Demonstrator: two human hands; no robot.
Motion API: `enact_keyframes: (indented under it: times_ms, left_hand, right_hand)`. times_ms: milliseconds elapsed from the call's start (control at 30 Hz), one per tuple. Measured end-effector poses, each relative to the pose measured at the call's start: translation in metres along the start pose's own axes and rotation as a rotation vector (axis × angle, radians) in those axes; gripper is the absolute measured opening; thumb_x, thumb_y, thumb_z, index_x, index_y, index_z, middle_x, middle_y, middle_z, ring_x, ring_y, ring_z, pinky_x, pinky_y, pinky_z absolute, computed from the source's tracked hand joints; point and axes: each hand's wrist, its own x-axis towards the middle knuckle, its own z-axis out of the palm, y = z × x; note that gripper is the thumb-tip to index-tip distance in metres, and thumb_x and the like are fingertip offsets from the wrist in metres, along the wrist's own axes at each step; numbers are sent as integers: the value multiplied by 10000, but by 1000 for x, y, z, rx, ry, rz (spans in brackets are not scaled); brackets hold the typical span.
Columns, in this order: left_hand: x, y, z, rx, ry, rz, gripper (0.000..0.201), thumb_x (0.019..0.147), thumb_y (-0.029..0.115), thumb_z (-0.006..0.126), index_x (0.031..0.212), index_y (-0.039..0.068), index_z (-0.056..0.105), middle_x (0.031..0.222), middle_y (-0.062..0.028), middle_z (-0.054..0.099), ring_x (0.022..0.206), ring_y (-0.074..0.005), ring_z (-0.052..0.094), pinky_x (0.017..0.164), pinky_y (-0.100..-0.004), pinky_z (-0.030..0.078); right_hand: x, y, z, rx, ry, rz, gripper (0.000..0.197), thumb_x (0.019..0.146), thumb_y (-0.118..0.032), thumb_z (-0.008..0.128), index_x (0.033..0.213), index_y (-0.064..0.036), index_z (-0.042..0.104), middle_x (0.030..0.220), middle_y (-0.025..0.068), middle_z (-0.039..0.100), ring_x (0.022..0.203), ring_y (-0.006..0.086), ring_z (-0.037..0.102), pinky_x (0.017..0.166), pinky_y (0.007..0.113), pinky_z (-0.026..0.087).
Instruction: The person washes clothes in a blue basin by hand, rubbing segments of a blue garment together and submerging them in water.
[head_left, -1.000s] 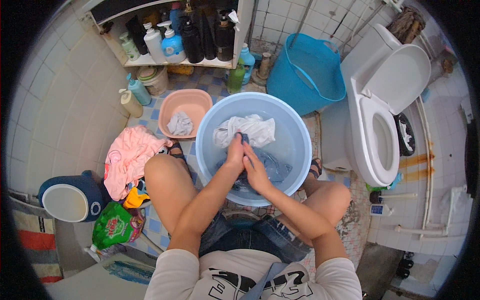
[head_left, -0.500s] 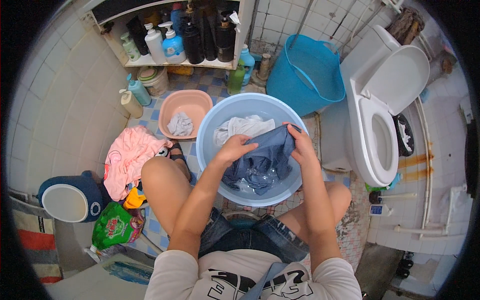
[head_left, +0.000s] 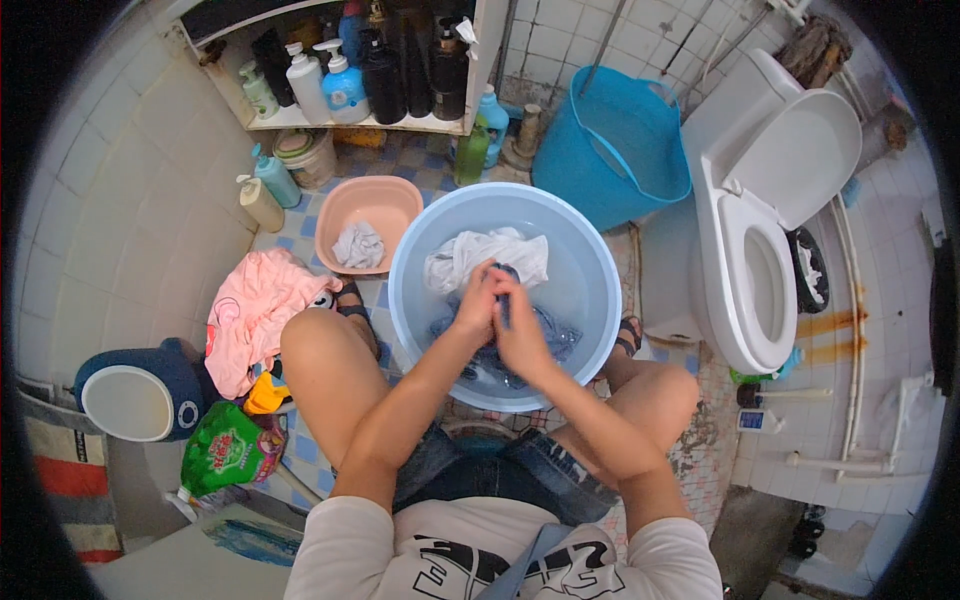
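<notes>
A light-blue wash basin with water in it stands on the floor between my knees. Over its middle, my left hand and my right hand press together, fingers closed round a bunched part of a dark blue garment. The rest of that garment hangs down and spreads in the water under my hands. Just beyond my fingers lies a wet white cloth at the far side of the basin. My palms and the part of the garment between them are mostly hidden.
A pink basin with a white cloth stands at the far left, near pump bottles. Pink clothing and a green detergent bag lie left. A blue bucket and a toilet stand right.
The dark blue garment was held spread between my two hands. My hands have come together over the basin's middle, and the garment is bunched between them, lower in the water.
</notes>
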Motion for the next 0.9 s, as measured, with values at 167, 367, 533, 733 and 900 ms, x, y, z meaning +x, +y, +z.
enact_keyframes:
  times_ms: [167,367,533,733,900]
  left_hand:
    - [-27,-27,17,62,-131,-142,442,902,215,415,1265,-16,317,1263,-118,394,1144,-190,383,973,-302,274]
    - [6,-29,-15,130,78,-7,325,917,203,336,1178,19,399,1039,-111,513,932,-182,496,803,-326,414]
    - [-8,-42,-6,108,-15,-161,331,909,166,340,1215,40,361,1103,-107,491,1007,-213,475,847,-349,397]
    - [-11,-35,-15,221,-177,-104,277,895,116,385,1142,19,467,1006,-84,550,896,-160,525,767,-284,429]
    - [15,12,-27,1179,-174,329,283,830,113,482,1101,39,511,1007,-158,563,885,-281,555,772,-310,435]
  right_hand:
    - [25,71,-23,-110,207,142,314,907,-201,361,1130,-20,488,1300,193,356,1241,353,269,1014,389,225]
    - [-1,31,9,-60,34,138,332,875,-73,390,1200,-18,426,1187,216,468,1128,323,442,938,354,335]
    - [-13,63,5,-79,92,84,460,745,60,397,1203,18,401,1228,249,415,1157,359,394,955,367,318]
    - [8,68,-17,-101,111,259,414,721,74,416,1109,-33,517,1013,191,578,965,306,549,844,330,404]
    - [18,96,-52,-123,-97,368,374,711,25,546,1080,-37,533,1030,168,569,992,316,525,873,325,391]
